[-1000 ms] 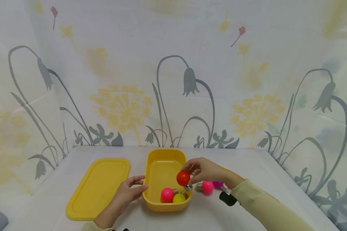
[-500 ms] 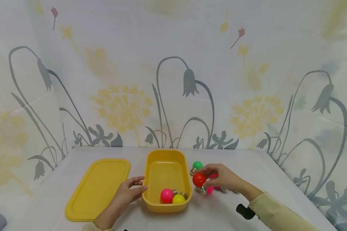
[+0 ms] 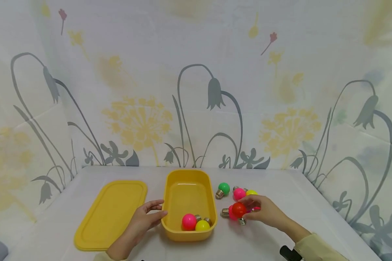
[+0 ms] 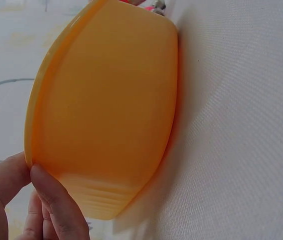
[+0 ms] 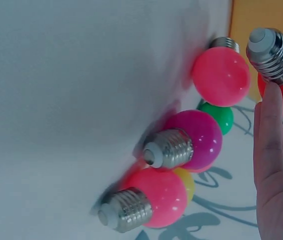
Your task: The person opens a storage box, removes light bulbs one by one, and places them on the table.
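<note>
My left hand (image 3: 140, 223) pinches the left rim of a yellow plastic container (image 3: 187, 236); the left wrist view shows thumb and finger on its edge. A pink light bulb (image 3: 188, 222) and a yellow light bulb (image 3: 202, 226) lie in the container's near end. To the right of it, my right hand (image 3: 271, 212) holds a red light bulb (image 3: 239, 208) by its globe, screw base pointing down, above other bulbs on the table. Close by lie a pink bulb (image 5: 221, 76), a purple bulb (image 5: 204, 135) and another pink bulb (image 5: 169, 197).
A flat yellow lid (image 3: 112, 214) lies on the white table left of the container. Behind the right hand sit a green bulb (image 3: 224, 188), a pink bulb (image 3: 239, 194) and a partly hidden yellow bulb (image 3: 252, 192). A flower-printed cloth (image 3: 196, 116) rises behind the table.
My right hand has carried the red bulb rightward from over the container's right edge to above the loose bulbs, uncovering the green one. The left hand keeps its place on the rim.
</note>
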Motion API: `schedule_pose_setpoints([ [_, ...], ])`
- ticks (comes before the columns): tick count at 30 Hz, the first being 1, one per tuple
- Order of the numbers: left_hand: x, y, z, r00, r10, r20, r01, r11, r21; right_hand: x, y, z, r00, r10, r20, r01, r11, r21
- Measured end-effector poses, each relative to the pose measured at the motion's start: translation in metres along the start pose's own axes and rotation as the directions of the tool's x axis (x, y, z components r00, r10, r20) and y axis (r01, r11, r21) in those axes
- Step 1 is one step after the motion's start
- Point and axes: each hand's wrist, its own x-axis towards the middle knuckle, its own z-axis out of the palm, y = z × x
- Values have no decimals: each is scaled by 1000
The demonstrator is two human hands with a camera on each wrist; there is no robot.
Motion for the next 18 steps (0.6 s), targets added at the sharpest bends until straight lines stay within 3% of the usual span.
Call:
schedule_pose_setpoints([
  [18, -1, 1, 0, 1000, 6, -9, -6, 1000, 1, -13, 24, 5, 991, 84, -104, -92, 993, -80],
])
